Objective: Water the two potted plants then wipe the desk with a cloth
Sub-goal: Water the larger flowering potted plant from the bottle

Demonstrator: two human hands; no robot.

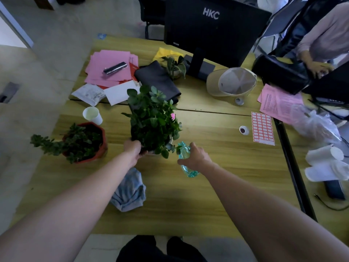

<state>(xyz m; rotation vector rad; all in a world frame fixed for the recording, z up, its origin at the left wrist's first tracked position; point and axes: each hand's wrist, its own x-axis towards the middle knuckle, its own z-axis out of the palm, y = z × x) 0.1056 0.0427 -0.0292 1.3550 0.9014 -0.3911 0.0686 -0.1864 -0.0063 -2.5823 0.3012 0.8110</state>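
Note:
A leafy plant with a small pink flower (154, 121) stands mid-desk; its pot is mostly hidden by the foliage. My left hand (133, 151) grips the pot's near-left side. My right hand (195, 157) is closed around a clear teal water bottle (188, 172), tilted with its top toward the plant's base. A second plant in a red pot (83, 143) stands to the left, leaning left. A crumpled light-blue cloth (130, 191) lies on the wooden desk (217, 186) under my left forearm.
A white paper cup (92, 115) stands behind the red pot. Pink papers (109, 65), a dark folded cloth (157, 80), a small plant (175, 67), a monitor (213, 29), a cap (233, 82) and a sticker sheet (262, 128) are farther back. Another person (324, 40) stands at the right.

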